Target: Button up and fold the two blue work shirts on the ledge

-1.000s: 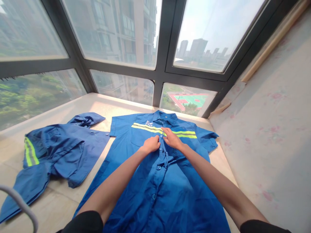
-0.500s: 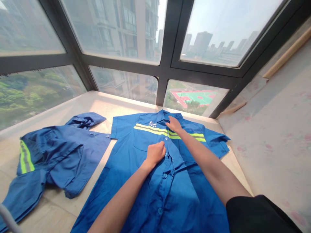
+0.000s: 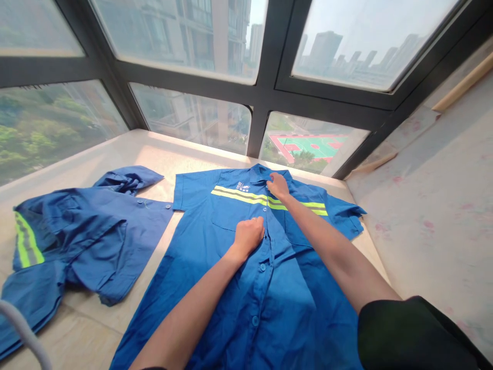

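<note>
A blue short-sleeved work shirt (image 3: 227,267) lies spread face up, its collar toward the window. Yellow-and-grey reflective tape (image 3: 239,195) runs across its chest, under a small white print. My left hand (image 3: 249,237) is closed at the button placket below the tape, fingers curled on the shirt's edge. Higher up, just under the collar (image 3: 259,173), my right hand (image 3: 278,186) pinches the front edge of the shirt. Several blue buttons show down the placket, one (image 3: 262,267) below my left hand. My fingertips are partly hidden.
To the left a second blue garment (image 3: 96,226) with reflective tape lies crumpled on the pale tiled ledge (image 3: 96,321). A grey curved tube (image 3: 26,334) enters at the lower left. Dark-framed windows (image 3: 262,118) bound the back, and a flowered wall (image 3: 435,205) the right.
The view has tilted down slightly, so the windows sit higher in the picture. My right hand has shifted slightly along the edge near the collar; my left stays at the placket.
</note>
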The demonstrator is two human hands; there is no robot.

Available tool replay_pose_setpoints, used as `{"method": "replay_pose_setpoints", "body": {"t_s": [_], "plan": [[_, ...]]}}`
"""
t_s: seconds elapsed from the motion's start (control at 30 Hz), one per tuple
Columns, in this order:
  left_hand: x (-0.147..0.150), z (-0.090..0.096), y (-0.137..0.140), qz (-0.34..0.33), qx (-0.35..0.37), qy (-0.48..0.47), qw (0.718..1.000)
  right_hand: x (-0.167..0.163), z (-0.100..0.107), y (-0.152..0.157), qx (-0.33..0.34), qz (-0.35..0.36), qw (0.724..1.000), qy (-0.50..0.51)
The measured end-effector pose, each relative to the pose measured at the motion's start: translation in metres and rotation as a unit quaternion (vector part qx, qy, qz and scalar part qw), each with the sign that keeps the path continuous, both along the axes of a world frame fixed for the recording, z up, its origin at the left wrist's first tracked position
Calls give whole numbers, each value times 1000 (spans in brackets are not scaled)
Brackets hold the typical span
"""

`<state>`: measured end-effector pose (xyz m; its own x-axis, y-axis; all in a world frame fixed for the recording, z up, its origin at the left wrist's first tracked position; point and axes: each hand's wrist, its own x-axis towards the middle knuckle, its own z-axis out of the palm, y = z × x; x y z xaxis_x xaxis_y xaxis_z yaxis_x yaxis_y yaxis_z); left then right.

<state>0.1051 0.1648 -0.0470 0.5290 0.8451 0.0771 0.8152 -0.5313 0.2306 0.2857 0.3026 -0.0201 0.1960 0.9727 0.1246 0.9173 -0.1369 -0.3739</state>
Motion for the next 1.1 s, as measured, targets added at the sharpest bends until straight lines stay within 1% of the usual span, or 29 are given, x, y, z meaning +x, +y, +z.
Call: {"method": "replay_pose_setpoints", "body": {"t_s": [0.07,0.1,0.13,0.17,0.23,0.3,0.33,0.4,0.47,0.57,0.67,0.73,0.8,0.9,0.97,1.1], "plan": [[1,0,0,1,-2,1,1000,-1,4,-18,53,33,998,8],[1,1,0,2,-4,2,1000,-2,7,-31,79,65,995,17],[1,2,0,1,-7,3,1000,-3,10,-45,100,111,988,25],[1,4,1,1,-12,0,1000,-4,13,-61,106,163,980,33],[0,7,2,-1,-30,-9,999,-7,20,-97,78,272,958,38],[-3,12,2,1,-48,-19,999,-9,25,-132,24,375,926,26],[-4,14,1,2,-55,-23,998,-9,27,-146,7,396,918,11],[-8,20,-3,5,-62,-28,998,-7,29,-168,-19,395,918,-23],[-11,24,-10,10,-69,-27,997,-3,28,-178,-29,387,921,-42],[-12,29,-23,25,-79,-14,996,2,22,-178,-23,408,913,-13],[-11,31,-32,44,-84,-11,995,2,18,-171,-26,440,897,24],[-11,31,-33,53,-86,-17,995,0,18,-168,-35,458,888,19],[-12,30,-30,50,-87,-28,995,-1,20,-168,-37,464,885,1],[-15,27,-24,51,-100,-60,992,0,25,-171,-30,461,887,-6],[-16,24,-20,63,-112,-80,988,3,27,-174,-22,454,891,-6],[-13,25,-17,82,-136,-101,982,15,20,-178,-14,413,910,-21]]}}
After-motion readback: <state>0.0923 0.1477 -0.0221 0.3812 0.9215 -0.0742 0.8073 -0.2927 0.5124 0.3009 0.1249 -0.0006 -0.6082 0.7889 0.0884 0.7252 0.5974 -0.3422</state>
